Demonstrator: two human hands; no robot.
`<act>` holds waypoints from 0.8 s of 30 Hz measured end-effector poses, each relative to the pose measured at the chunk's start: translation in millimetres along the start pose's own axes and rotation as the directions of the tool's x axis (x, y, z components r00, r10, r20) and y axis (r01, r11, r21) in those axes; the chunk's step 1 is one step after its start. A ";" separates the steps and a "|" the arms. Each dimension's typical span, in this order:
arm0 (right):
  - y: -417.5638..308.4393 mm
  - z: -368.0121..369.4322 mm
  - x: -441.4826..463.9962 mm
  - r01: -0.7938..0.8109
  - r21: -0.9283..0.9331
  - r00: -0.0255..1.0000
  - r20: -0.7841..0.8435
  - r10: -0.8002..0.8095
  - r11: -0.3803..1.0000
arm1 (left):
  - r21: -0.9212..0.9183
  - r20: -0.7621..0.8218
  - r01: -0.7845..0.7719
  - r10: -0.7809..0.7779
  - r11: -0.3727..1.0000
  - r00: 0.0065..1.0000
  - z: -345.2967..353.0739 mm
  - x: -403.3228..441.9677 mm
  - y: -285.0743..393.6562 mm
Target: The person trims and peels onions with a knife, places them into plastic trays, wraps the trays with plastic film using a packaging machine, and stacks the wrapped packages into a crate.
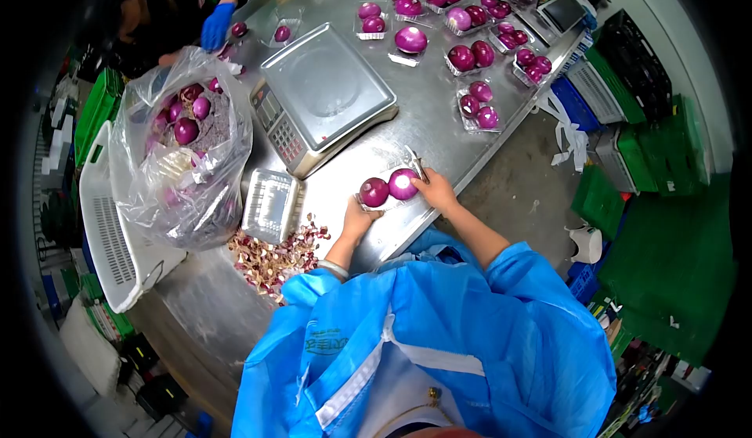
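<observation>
Two red onions, one darker on the left (374, 192) and one paler on the right (403, 183), sit side by side in a clear plastic tray (381, 206) at the table's near edge. My left hand (359, 219) grips the tray's left side, its fingers partly hidden beneath. Against the paler onion, my right hand (436, 191) is closed around a slim metal tool (417, 165), whose exact kind is too small to tell. A stack of clear trays (270, 205) lies left of my hands, beside a heap of dry onion skins (279, 261).
A digital scale (325, 86) stands ahead. At left, a plastic bag of onions (184, 195) leans by a white basket (110, 227). Several packed trays (479, 118) cover the table's far right. Across the table is another person's blue-gloved hand (218, 27).
</observation>
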State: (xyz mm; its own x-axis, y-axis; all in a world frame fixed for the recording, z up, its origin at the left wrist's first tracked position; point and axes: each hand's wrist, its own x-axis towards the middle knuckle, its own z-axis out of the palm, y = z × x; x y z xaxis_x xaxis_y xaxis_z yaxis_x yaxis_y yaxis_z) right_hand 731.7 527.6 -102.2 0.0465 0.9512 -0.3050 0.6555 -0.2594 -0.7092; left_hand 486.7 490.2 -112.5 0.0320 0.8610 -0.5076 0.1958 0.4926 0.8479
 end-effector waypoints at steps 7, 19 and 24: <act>-9.4 -5.2 -20.4 0.031 0.180 0.999 0.017 -0.034 0.983 | -0.238 0.030 0.148 -0.146 0.960 0.989 -9.7 4.7 -1.2; 22.2 -40.3 41.5 0.426 -0.091 0.866 0.328 -0.376 0.900 | -0.820 -0.079 0.019 -0.145 0.572 0.986 -19.2 -95.9 26.1; 28.0 -114.6 49.5 0.596 0.021 0.749 0.345 -0.566 0.802 | -0.859 -0.240 -0.160 -0.106 0.487 0.965 35.7 -100.6 65.1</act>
State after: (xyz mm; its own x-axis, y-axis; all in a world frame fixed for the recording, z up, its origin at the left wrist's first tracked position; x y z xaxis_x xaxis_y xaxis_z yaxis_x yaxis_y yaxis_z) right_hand 838.7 586.6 -64.3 -0.5963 0.8014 -0.0464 0.5375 0.3556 -0.7646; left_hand 531.2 431.2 -11.7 -0.2247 0.8091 -0.5430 -0.7512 0.2111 0.6254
